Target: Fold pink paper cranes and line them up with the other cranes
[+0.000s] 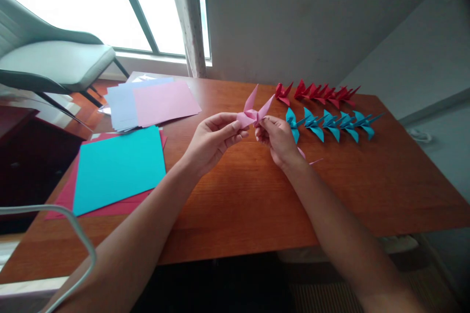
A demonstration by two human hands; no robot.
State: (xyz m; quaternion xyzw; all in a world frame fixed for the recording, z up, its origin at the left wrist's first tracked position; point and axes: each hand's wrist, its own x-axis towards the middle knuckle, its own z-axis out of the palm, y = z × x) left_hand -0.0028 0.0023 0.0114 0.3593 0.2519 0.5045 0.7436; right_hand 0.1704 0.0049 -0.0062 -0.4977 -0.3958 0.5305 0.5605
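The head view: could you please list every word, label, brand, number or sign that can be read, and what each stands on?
There is no readable text.
The pink paper crane and turquoise sheet show no lettering.
Any print on the pale blue sheets is too small to read.

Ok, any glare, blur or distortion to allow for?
Head view: the window is blown out white, pale sheen on the table nearby; head view: wall dim, picture's top right corner dark; head view: wide-angle stretch toward edges; head view: left hand, right hand and pink paper bird fairly sharp.
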